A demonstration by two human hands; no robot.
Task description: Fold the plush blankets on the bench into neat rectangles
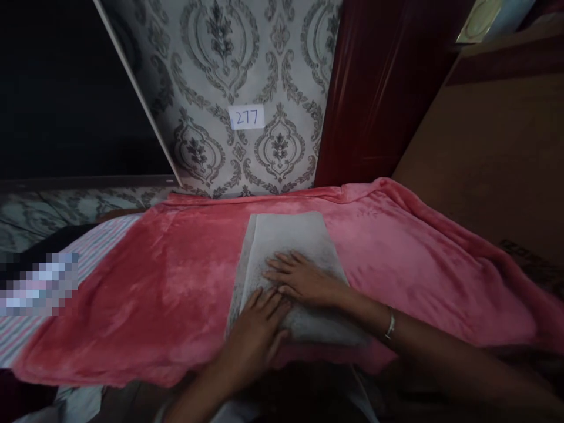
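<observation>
- Right hand (304, 279) flat, fingers spread, on the folded grey cloth (293, 237); left hand (263, 314) there too, at its 7 o'clock, palm down, fingers a little apart.
- That cloth sits mid-blanket, its near edge close to the 6 o'clock border.
- Pink blanket (189, 276) stretches wide at 9 and 3 o'clock!
- Around it: patterned wall (279, 82) at 12, dark red panel (379, 88) at 1, dark screen (74, 88) at 10, striped fabric (99, 244) at 9.
</observation>
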